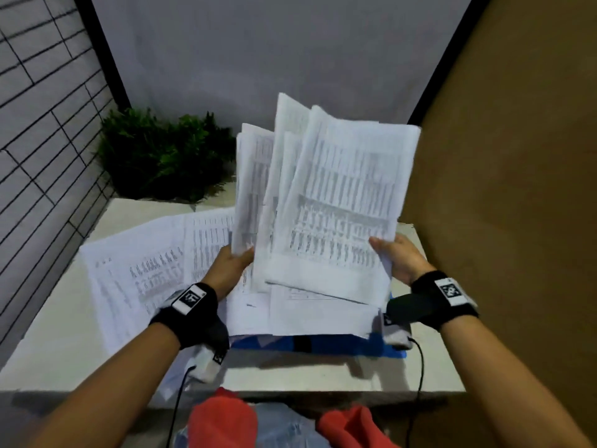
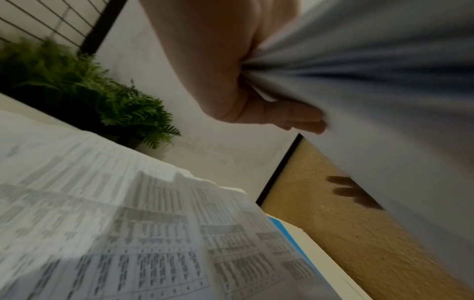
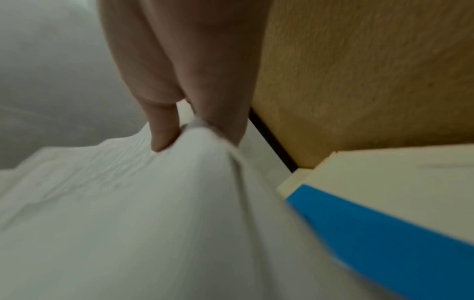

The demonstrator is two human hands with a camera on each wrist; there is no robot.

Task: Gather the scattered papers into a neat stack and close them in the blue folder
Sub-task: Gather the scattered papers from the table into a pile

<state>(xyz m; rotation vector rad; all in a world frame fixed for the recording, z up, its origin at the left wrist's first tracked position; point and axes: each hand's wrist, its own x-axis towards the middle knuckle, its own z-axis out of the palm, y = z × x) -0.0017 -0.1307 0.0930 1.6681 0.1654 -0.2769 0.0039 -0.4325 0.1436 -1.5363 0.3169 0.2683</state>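
A fanned bundle of printed papers [image 1: 326, 202] stands upright above the table, uneven at its top edges. My left hand [image 1: 234, 258] pinches its lower left edge, and my right hand [image 1: 392, 253] pinches its lower right corner. The left wrist view shows the left hand [image 2: 256, 97] with paper edges clamped between thumb and fingers. In the right wrist view, the right hand [image 3: 189, 130] has thumb and fingers squeezing the papers [image 3: 128, 203]. More loose sheets [image 1: 142, 270] lie spread on the table. The blue folder [image 1: 310, 344] lies under them near the front edge, mostly covered.
A white table [image 1: 55, 357] carries everything. A green potted fern [image 1: 164, 156] stands at its back left corner. A tan board [image 1: 510, 176] walls off the right side and a grey backdrop the rear. Cables hang from both wrist cameras.
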